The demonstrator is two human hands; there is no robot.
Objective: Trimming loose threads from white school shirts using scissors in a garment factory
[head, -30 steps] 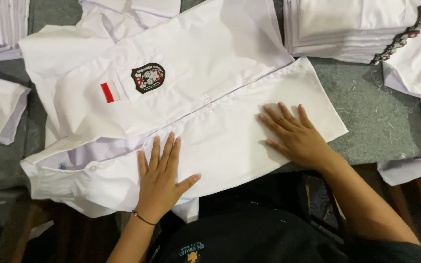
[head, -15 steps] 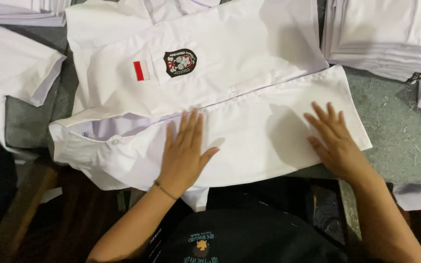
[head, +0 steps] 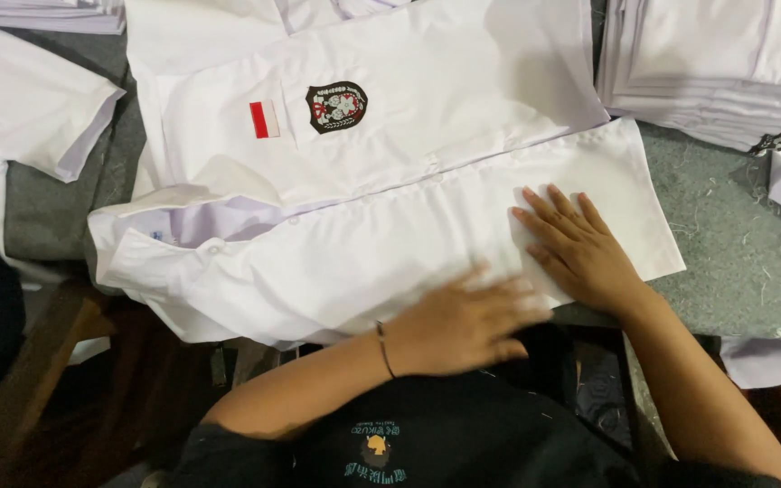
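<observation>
A grey, felt-covered desk carries the work, littered with thread scraps and crowded with white cloth on every side. Far to the left of the left hand lies a loose white shirt piece with its sleeve hanging over the grey cover.

In the middle, under both hands, lies the white short-sleeved cotton shirt, spread flat with its front up. Beyond the left hand, on the chest, sit a small red-and-white rectangular patch and a dark shield-shaped embroidered badge. The collar end lies up and to the left of that hand, with a pale lilac inner lining showing.

The left hand, a thin dark bracelet at its wrist, is blurred; it lies palm down with fingers spread on the near edge of the shirt and grips nothing. Just to its right, the right hand presses flat with fingers fanned on the lower panel, also holding nothing.

Past the right hand, up and to the right, stands a tall stack of folded white shirts.

As a judgement: the shirt appears laid out and smoothed, with the front placket lined up; the folding itself looks not yet done, since sleeves and body lie open.
</observation>
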